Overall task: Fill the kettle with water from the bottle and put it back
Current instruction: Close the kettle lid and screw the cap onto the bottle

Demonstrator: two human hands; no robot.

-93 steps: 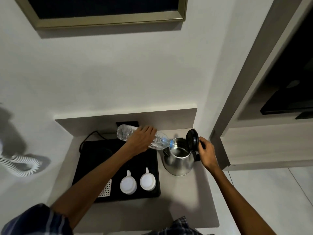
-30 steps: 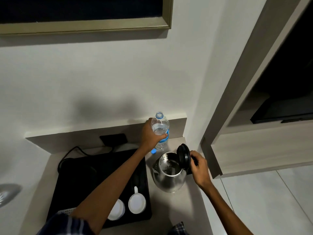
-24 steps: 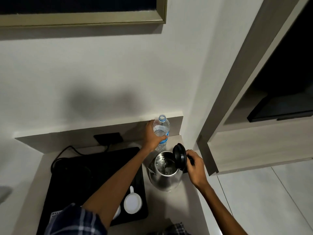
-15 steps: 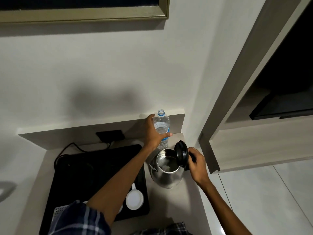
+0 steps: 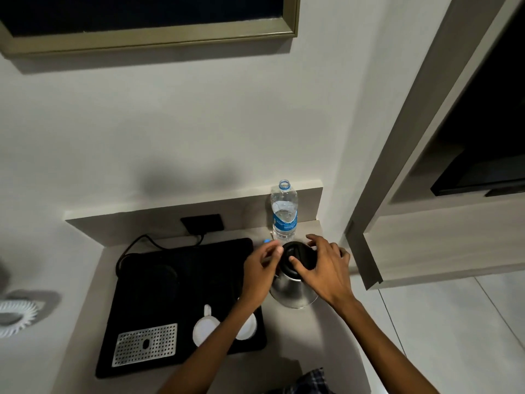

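Observation:
The steel kettle [image 5: 291, 292] stands on the counter [image 5: 321, 336], right of the black tray. Its black lid [image 5: 295, 255] is down. My right hand [image 5: 325, 270] lies spread over the lid, thumb on top and fingers past its far edge. My left hand [image 5: 260, 270] is at the lid's left side with fingers apart, holding nothing. The clear water bottle [image 5: 284, 214] stands upright and uncapped just behind the kettle, partly full, free of both hands. Its blue cap [image 5: 266, 241] lies on the counter beside it.
The black tray [image 5: 199, 268] holds a round kettle base [image 5: 162, 277], two white cups [image 5: 203, 331] and a perforated metal grid [image 5: 145, 345]. A cable runs to a wall socket [image 5: 202, 223]. A wooden cabinet [image 5: 426, 243] juts out right of the counter.
My left hand let go of the bottle, which now stands alone, and came to the kettle. The lid, open before, is now down under my right hand.

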